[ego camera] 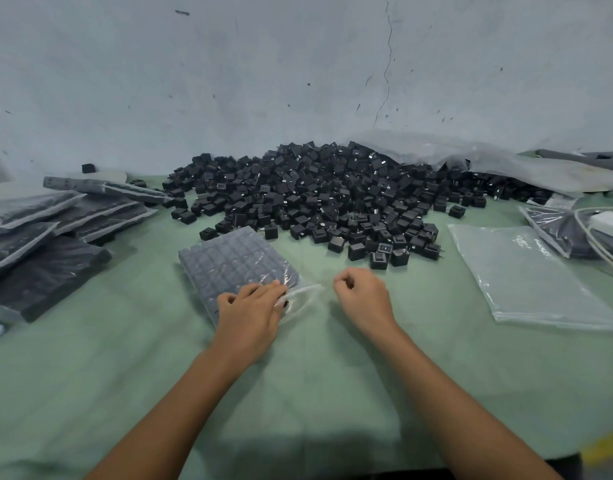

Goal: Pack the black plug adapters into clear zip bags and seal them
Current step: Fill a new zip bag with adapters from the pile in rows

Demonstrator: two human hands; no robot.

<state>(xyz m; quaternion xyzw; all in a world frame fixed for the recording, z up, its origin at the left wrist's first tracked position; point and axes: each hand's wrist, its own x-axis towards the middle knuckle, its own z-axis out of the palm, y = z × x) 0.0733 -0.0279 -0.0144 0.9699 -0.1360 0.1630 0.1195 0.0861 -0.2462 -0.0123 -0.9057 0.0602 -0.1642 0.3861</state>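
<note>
**Packing bench: one filled zip bag under the hands, loose stock behind**

- Filled zip bag (pixel 235 263): clear, packed with black plug adapters in tidy rows. It lies flat on the green table cover (pixel 308 393), left of centre and turned at an angle. Its open flap juts out at the near right corner.
- Left hand (pixel 251 311): rests palm down on the bag's near right corner, fingers laid over the plastic by the flap. Whether the thumb nips the flap cannot be told.
- Right hand (pixel 362 294): just right of the flap and apart from it, fingers curled in, nothing seen in its hold.
- Loose black plug adapters (pixel 315 199): a broad heap behind the bag, reaching back to the wall (pixel 263 64).
- Packed bags (pixel 55 230): several, overlapping in a stack at the left edge.
- Empty clear zip bags (pixel 527 271): lying flat to the right, well apart from the hands.
- Large plastic sheet (pixel 488 161): crumpled over the heap's far right side.
- White charger (pixel 608 220): with cable, at the right edge on another packed bag.
</note>
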